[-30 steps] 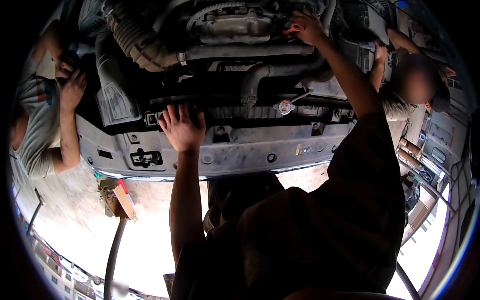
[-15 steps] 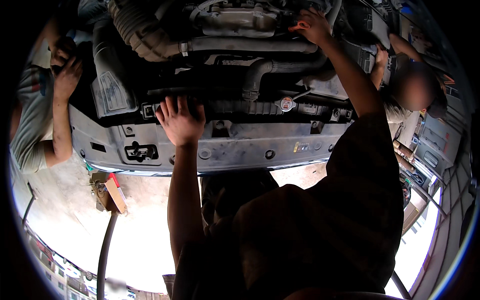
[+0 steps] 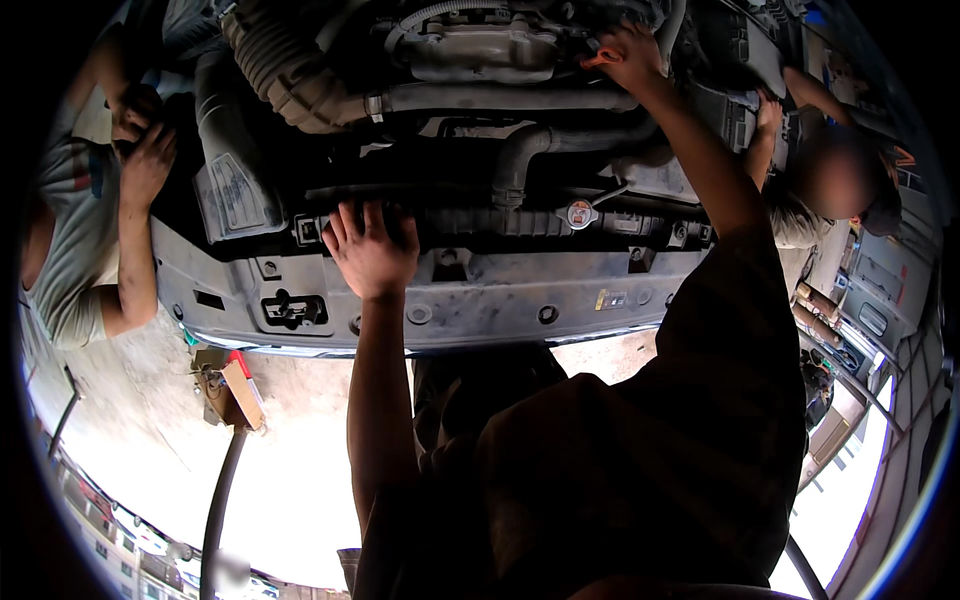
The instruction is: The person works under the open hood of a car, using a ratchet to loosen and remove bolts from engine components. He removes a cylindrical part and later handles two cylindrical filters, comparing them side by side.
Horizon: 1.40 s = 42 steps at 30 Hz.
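My left hand (image 3: 372,255) rests on the front edge of a car's engine bay, fingers stretched out over the top of the radiator (image 3: 470,220) with nothing held. Below its wrist lies the grey front panel (image 3: 500,290). My right arm reaches far across to the back right, where my right hand (image 3: 636,62) is closed around something with an orange loop-shaped handle (image 3: 601,59). The handle sticks out on the thumb side; the rest of it is hidden by the hand and shadow. Close to that hand are a grey metal engine cover (image 3: 483,50) and a long hose (image 3: 510,97).
A radiator cap (image 3: 580,213) and a bent black hose (image 3: 515,160) lie between my arms. A ribbed intake duct (image 3: 290,70) is at left. Co-workers' arms reach in at left (image 3: 135,220) and right (image 3: 765,140). An opened cardboard box (image 3: 235,393) stands behind, on the left.
The whole view has shifted slightly right and down. Both my hands stay at the same places on the car, the right one still at the orange handle.
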Motion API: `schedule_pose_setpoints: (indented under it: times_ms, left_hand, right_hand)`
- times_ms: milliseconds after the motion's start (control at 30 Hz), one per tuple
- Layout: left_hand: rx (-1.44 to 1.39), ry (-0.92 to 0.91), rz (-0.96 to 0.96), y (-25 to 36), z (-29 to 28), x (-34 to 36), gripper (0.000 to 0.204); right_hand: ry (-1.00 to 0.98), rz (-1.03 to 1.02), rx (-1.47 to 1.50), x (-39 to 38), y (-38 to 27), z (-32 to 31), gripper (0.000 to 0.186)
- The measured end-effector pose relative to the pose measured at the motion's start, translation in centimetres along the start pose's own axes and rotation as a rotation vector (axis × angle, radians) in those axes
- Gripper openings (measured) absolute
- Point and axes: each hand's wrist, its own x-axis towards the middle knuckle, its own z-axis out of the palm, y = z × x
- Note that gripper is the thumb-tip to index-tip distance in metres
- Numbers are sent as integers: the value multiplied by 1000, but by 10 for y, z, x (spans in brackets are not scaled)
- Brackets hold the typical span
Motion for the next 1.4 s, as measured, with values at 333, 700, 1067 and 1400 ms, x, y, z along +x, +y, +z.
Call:
schedule_pose_setpoints:
  times_ms: [333, 700, 1067, 1400]
  left_hand:
    - [36, 77, 36, 4, 3, 4, 29]
    - [44, -52, -29, 0, -2, 0, 33]
    - [31, 25, 6, 1, -1, 2, 28]
    - [56, 45, 12, -1, 3, 2, 28]
  right_hand:
    - [41, -251, 662, 0, 51, 36, 51]
    - [126, -207, 246, -5, 21, 17, 28]
    - [290, -33, 166, -10, 10, 25, 25]
    - [200, -306, 270, -6, 19, 20, 45]
